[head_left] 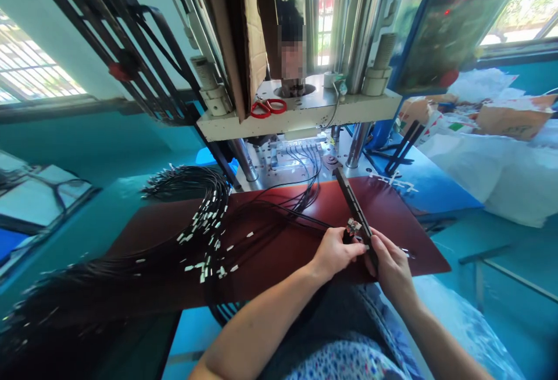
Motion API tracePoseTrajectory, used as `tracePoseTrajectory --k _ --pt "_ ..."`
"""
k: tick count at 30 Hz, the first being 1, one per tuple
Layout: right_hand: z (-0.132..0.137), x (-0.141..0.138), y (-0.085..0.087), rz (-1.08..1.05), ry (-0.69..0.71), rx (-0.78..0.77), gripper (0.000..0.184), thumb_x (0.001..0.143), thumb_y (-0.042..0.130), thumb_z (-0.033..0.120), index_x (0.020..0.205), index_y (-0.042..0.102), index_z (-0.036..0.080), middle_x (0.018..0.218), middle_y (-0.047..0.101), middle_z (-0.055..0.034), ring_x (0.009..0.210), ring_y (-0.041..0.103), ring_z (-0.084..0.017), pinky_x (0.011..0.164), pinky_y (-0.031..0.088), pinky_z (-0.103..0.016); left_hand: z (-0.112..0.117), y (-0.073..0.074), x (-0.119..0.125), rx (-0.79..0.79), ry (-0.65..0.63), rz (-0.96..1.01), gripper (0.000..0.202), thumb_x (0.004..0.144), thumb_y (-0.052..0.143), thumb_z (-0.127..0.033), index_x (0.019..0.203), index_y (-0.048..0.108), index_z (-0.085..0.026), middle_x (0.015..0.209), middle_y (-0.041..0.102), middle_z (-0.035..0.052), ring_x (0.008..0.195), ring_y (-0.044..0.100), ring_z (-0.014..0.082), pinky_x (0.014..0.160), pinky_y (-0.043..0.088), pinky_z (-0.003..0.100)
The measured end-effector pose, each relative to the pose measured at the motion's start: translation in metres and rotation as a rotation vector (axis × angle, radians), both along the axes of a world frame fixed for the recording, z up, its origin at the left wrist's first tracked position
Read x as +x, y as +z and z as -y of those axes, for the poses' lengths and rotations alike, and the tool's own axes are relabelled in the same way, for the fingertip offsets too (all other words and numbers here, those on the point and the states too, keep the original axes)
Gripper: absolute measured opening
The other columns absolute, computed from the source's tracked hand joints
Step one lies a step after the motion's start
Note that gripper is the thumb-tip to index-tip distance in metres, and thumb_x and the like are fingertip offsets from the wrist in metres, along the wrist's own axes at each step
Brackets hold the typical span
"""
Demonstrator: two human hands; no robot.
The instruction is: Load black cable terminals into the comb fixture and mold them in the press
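While L hand (333,253) grips 1 cable-bndl (350,232), R hand (393,262) holds 1 bar (352,201).

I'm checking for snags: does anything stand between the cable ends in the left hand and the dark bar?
Nothing visible does: the left hand holds the cable ends close beside the dark bar, which the right hand grips. Whether ends and bar touch is unclear.

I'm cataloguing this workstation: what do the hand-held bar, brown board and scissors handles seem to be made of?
Bar: probably metal with a dark, dull finish, judging by its straight, crisp edges, though plastic is possible.
Board: perhaps resin laminate, smooth and reddish-brown, with a soft sheen.
Scissors handles: likely plastic, suggested by their even, bright red colour.
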State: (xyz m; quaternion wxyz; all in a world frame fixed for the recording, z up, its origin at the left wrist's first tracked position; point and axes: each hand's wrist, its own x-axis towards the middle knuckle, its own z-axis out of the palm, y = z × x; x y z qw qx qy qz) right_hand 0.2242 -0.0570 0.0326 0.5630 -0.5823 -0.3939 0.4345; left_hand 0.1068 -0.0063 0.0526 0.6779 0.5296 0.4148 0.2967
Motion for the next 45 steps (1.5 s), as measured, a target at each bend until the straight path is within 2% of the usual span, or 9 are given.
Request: tracePoseTrajectory --k 4,12,18,21,25,27,33,38,45 --pt "0.001 0.001 -0.004 0.025 0.021 0.017 0.046 0.084 0.051 0.050 0.112 0.058 0.014 0.040 0.043 0.0053 0.037 0.036 -0.012 0.036 0.028 -0.024 -0.001 -0.001 0.001 -0.025 -0.020 -0.005 0.023 0.063 0.064 -0.032 0.058 0.048 -0.016 0.043 0.043 -0.0064 0.033 0.032 0.0037 0.035 0.021 0.019" --pt "0.002 -0.002 -0.010 0.075 0.012 0.018 0.047 0.084 0.049 0.051 0.115 0.055 0.016 0.050 0.046 0.0030 0.039 0.038 -0.012 0.036 0.030 -0.024 -0.002 0.000 0.000 0.031 -0.009 -0.017 0.020 0.064 0.060 -0.026 0.054 0.046 -0.016 0.042 0.043 -0.0055 0.038 0.035 0.0052 0.043 0.027 0.020" --pt "0.003 -0.004 -0.008 0.315 0.002 0.049 0.045 0.086 0.045 0.052 0.118 0.056 0.022 0.054 0.048 0.0001 0.046 0.043 -0.017 0.044 0.039 -0.029 0.000 -0.003 -0.001 0.083 0.010 -0.037 0.020 0.066 0.060 -0.028 0.058 0.046 -0.016 0.047 0.044 -0.0054 0.039 0.036 0.0052 0.042 0.027 0.020" --pt "0.002 -0.004 -0.007 0.164 -0.010 0.021 0.043 0.085 0.048 0.051 0.114 0.057 0.021 0.056 0.050 0.0008 0.044 0.042 -0.014 0.040 0.037 -0.026 -0.002 0.002 -0.004 0.073 0.008 0.023 0.022 0.069 0.061 -0.032 0.063 0.049 -0.015 0.051 0.046 -0.0041 0.043 0.040 0.0058 0.043 0.030 0.019" --pt "0.001 -0.001 -0.009 -0.157 -0.084 0.028 0.042 0.082 0.056 0.047 0.114 0.055 0.020 0.065 0.055 0.0013 0.039 0.039 -0.008 0.034 0.031 -0.020 -0.009 0.009 -0.012 0.011 0.152 0.182 0.026 0.072 0.061 -0.039 0.076 0.050 -0.016 0.056 0.041 -0.0061 0.045 0.034 0.0042 0.040 0.027 0.017" --pt "0.002 -0.001 -0.011 -0.223 -0.123 0.060 0.043 0.081 0.058 0.046 0.115 0.055 0.020 0.065 0.056 0.0018 0.038 0.039 -0.006 0.032 0.031 -0.017 -0.012 0.010 -0.016 -0.037 0.161 0.237 0.026 0.073 0.060 -0.040 0.081 0.048 -0.018 0.055 0.039 -0.0072 0.045 0.033 0.0044 0.039 0.026 0.016" --pt "0.003 -0.003 -0.009 -0.197 -0.074 0.084 0.043 0.081 0.059 0.045 0.115 0.057 0.019 0.063 0.055 0.0021 0.039 0.040 -0.006 0.032 0.033 -0.016 -0.008 0.007 -0.013 -0.194 -0.057 0.071 0.025 0.064 0.065 -0.034 0.066 0.046 -0.017 0.046 0.039 -0.0077 0.037 0.031 0.0038 0.034 0.020 0.017" --pt "0.004 -0.003 -0.008 -0.162 -0.054 0.087 0.042 0.082 0.059 0.045 0.115 0.059 0.019 0.061 0.053 0.0024 0.037 0.039 -0.006 0.031 0.032 -0.016 -0.004 0.013 -0.005 -0.286 -0.050 0.029 0.024 0.057 0.066 -0.030 0.058 0.046 -0.016 0.038 0.035 -0.0091 0.032 0.025 0.0025 0.034 0.013 0.019" --pt "0.005 -0.003 -0.008 -0.098 -0.047 0.101 0.045 0.083 0.057 0.044 0.117 0.058 0.016 0.057 0.052 0.0026 0.035 0.038 -0.005 0.031 0.030 -0.016 -0.004 0.008 -0.006 -0.138 -0.073 0.055 0.030 0.067 0.063 -0.041 0.060 0.050 -0.014 0.041 0.032 -0.0093 0.036 0.022 0.0020 0.039 0.015 0.020"
